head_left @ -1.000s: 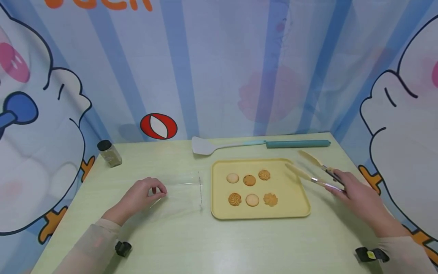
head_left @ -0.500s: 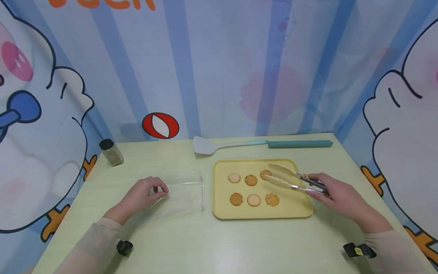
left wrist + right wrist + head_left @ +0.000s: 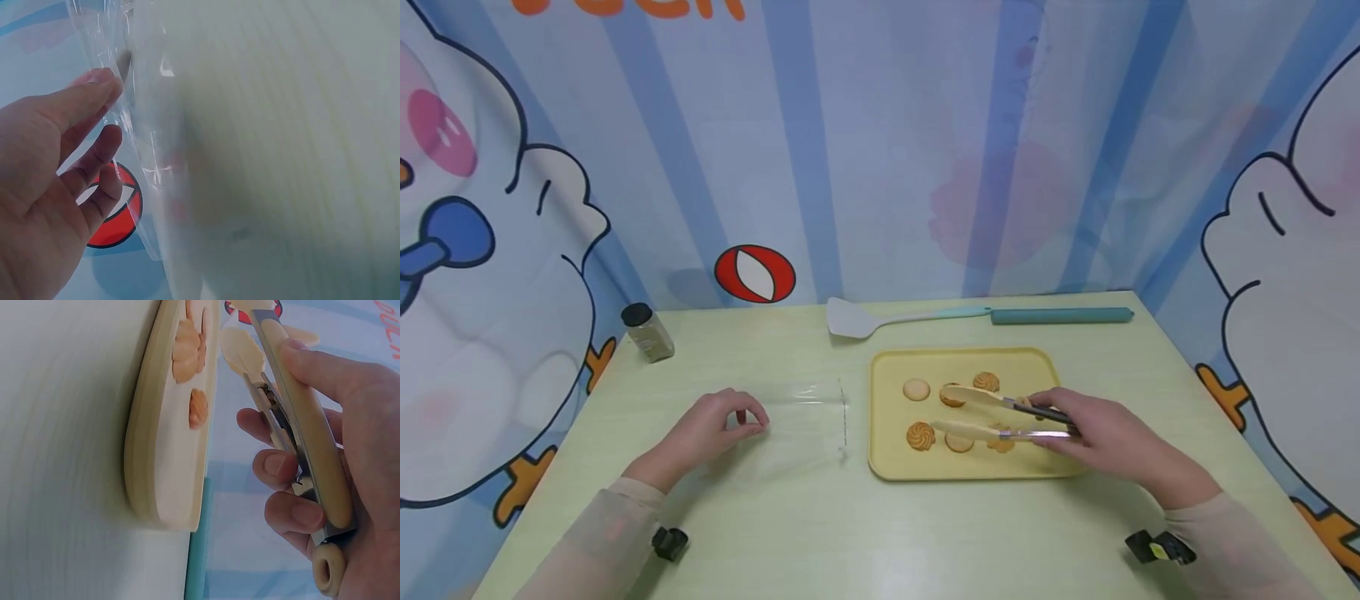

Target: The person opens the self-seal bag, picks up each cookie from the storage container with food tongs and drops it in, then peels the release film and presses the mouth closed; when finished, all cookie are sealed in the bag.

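My left hand (image 3: pixel 718 429) pinches the edge of a clear plastic bag (image 3: pixel 805 425) between thumb and index finger; the bag lies toward the right on the table. In the left wrist view the clear film (image 3: pixel 147 156) runs past the fingertips. My right hand (image 3: pixel 1112 437) grips cream-tipped metal tongs (image 3: pixel 1030 434), whose two tips stand apart over the cookies with nothing between them. Below them is a yellow tray (image 3: pixel 895 465) bearing several cookies. A swirl cookie (image 3: pixel 921 437) and a pale round cookie (image 3: pixel 916 389) show fully, while others are partly covered by the tongs.
Behind the tray lie a spatula (image 3: pixel 850 319) with a pale blade and a teal stick-like thing (image 3: pixel 1060 316). A black-capped jar (image 3: pixel 649 335) stands at the back left. A printed curtain (image 3: pixel 880 167) hangs behind the table.
My right hand has carried the tongs leftward from the tray's right edge to over the cookies. The left hand stays at the bag.
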